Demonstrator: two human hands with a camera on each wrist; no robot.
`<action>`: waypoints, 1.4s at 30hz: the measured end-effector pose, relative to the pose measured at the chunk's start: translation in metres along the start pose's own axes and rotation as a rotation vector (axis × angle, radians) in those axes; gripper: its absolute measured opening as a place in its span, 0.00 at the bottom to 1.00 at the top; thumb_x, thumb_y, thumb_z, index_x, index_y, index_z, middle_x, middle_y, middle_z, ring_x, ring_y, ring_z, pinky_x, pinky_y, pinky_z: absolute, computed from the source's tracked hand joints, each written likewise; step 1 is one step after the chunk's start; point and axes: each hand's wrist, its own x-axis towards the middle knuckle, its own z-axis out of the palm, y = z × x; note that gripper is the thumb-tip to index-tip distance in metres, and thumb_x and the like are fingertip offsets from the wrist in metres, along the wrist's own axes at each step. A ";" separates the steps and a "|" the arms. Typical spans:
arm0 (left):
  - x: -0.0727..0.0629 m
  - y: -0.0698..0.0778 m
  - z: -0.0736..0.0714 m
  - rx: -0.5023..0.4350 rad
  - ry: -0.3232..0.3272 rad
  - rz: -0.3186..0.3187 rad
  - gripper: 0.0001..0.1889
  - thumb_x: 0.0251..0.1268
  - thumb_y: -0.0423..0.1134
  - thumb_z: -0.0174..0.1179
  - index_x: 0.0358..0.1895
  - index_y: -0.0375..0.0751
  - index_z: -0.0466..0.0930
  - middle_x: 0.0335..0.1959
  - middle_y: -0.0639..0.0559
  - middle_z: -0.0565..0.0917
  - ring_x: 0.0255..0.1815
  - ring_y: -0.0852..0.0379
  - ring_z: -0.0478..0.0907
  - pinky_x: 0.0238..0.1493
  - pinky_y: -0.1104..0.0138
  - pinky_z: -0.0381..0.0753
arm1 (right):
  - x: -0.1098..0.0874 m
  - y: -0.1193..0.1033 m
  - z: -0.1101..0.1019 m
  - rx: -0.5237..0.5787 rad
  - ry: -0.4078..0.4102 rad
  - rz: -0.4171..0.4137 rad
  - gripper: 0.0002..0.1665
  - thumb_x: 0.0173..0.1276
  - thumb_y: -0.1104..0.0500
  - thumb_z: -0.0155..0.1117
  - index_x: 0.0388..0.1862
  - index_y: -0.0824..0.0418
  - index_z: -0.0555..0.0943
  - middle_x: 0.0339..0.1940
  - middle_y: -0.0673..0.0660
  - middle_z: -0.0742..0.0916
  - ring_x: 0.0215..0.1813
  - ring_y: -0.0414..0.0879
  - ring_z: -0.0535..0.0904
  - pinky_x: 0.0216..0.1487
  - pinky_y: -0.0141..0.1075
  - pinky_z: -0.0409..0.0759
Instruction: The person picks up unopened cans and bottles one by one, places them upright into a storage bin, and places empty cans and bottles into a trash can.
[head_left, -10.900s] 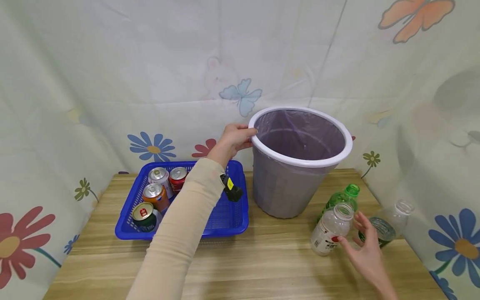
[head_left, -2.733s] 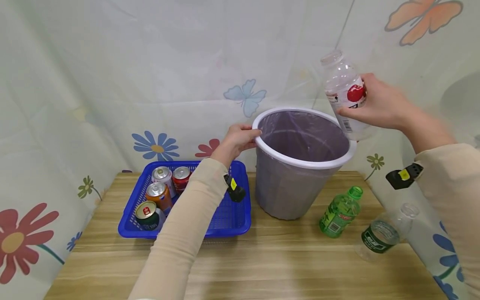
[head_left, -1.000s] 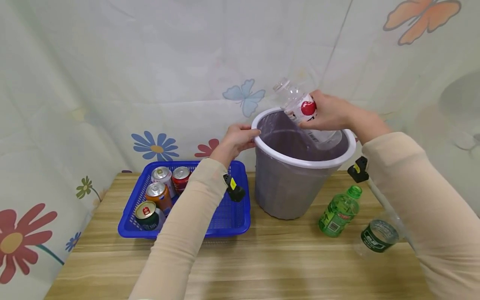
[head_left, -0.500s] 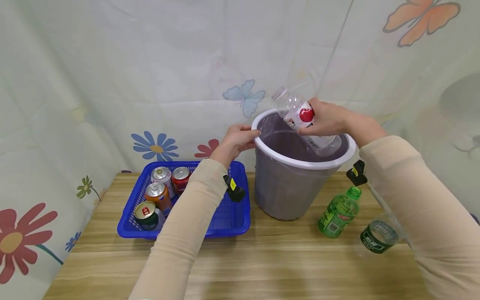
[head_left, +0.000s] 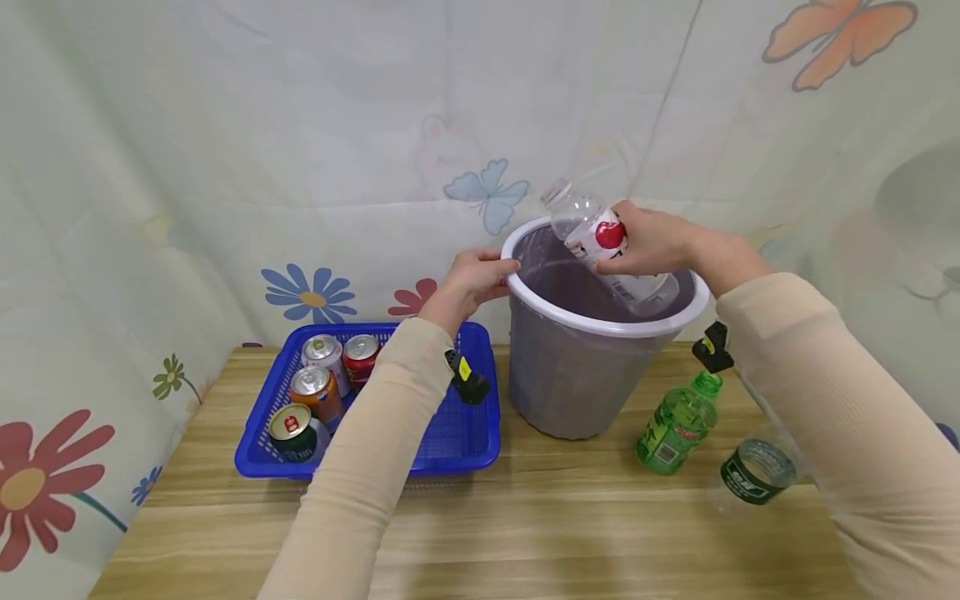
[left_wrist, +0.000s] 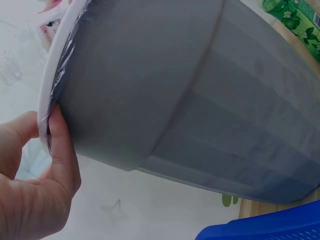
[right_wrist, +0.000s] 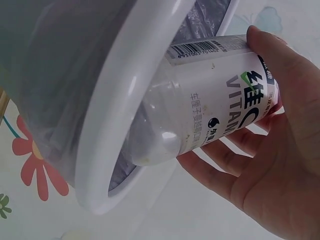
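Note:
My left hand pinches the white rim of a grey trash can lined with a thin plastic bag; the left wrist view shows thumb and fingers on either side of that rim. With my right hand I grip a clear plastic bottle with a red fruit on its label. It is tilted over the can's mouth, base lower and inside the opening, neck up to the left. In the right wrist view the fingers wrap round the labelled bottle, its base just past the rim.
A blue basket with several drink cans stands left of the trash can, partly hidden by my left arm. On the wooden table at the right are a green bottle and a clear bottle, partly behind my right sleeve.
Earlier my right hand reached among the bottles on the table, then raised the labelled bottle. It has since moved left and down into the can's mouth. My left hand stays on the rim.

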 end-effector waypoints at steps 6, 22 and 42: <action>-0.001 0.001 -0.001 -0.001 0.006 -0.002 0.23 0.58 0.37 0.62 0.56 0.37 0.71 0.44 0.43 0.77 0.37 0.52 0.81 0.41 0.66 0.82 | 0.000 0.001 0.004 0.008 -0.019 -0.009 0.38 0.58 0.50 0.65 0.56 0.69 0.58 0.42 0.63 0.76 0.40 0.51 0.74 0.40 0.39 0.76; 0.000 0.000 -0.001 -0.003 0.004 0.000 0.23 0.58 0.37 0.62 0.57 0.37 0.70 0.45 0.43 0.77 0.37 0.52 0.81 0.42 0.66 0.82 | -0.001 0.002 0.012 0.021 -0.032 -0.057 0.42 0.57 0.52 0.66 0.62 0.69 0.58 0.42 0.62 0.76 0.40 0.49 0.73 0.39 0.36 0.73; 0.000 0.001 -0.002 -0.030 -0.002 -0.003 0.22 0.58 0.35 0.61 0.56 0.35 0.70 0.43 0.43 0.77 0.32 0.54 0.79 0.41 0.65 0.83 | -0.009 0.007 0.007 0.024 -0.071 -0.034 0.47 0.64 0.43 0.56 0.72 0.62 0.49 0.64 0.70 0.67 0.66 0.65 0.61 0.63 0.57 0.61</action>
